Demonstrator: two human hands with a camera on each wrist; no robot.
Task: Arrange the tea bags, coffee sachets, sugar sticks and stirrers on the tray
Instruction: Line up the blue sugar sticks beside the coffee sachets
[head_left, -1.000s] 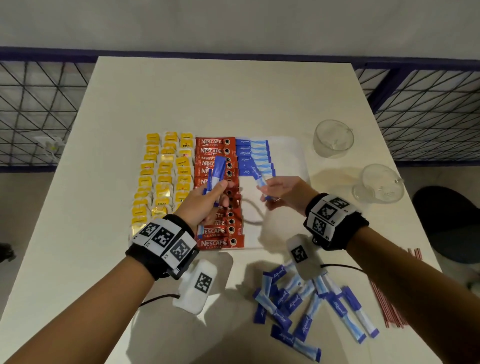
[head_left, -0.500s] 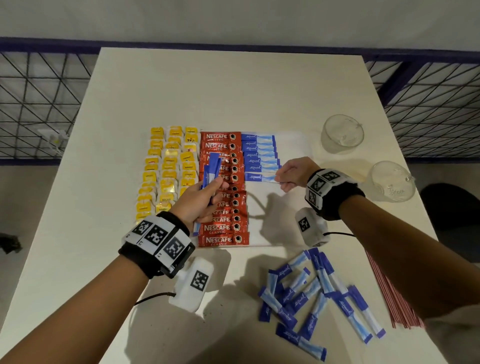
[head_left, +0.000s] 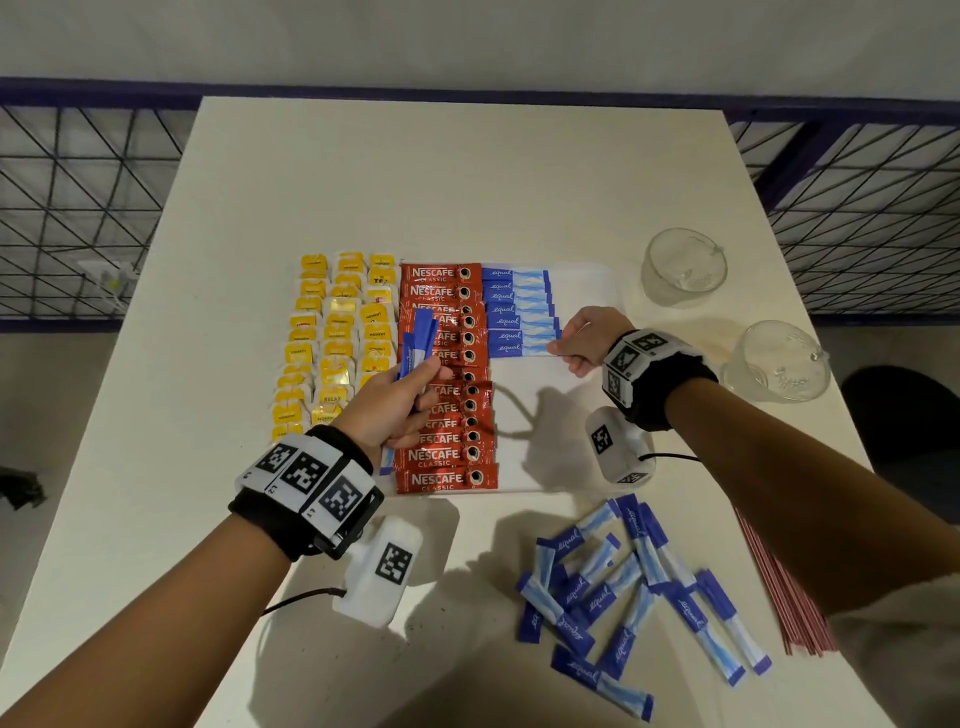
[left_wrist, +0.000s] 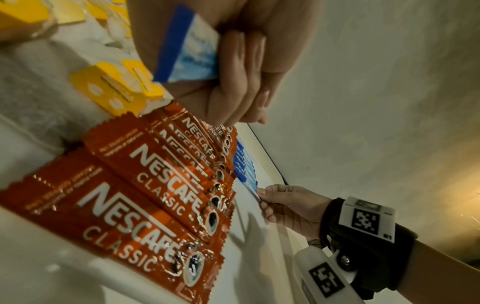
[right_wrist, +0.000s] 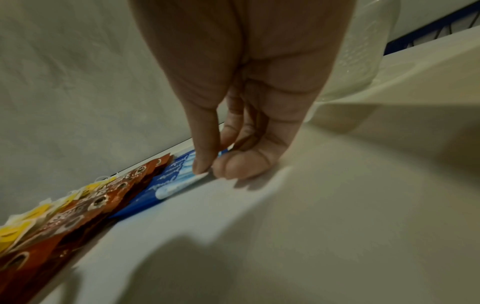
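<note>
My right hand pinches the white end of the nearest Equal sugar stick in the blue column, thumb and forefinger closed on it, the stick lying flat on the white tray. My left hand hovers over the Nescafé Classic coffee sachets, fingers curled round a small bundle of sugar sticks that points toward the far edge of the worktop.

On the tray the yellow tea bags fill its left side in three columns, the red sachets run down the middle, and the laid sugar sticks sit just right of them at the far end, touching edge to edge.

A loose heap of sugar sticks lies on the worktop off the tray's near edge. The red stirrers lie along the worktop's right edge, partly under my right forearm. Two clear glass cups stand beyond the tray's right side.
</note>
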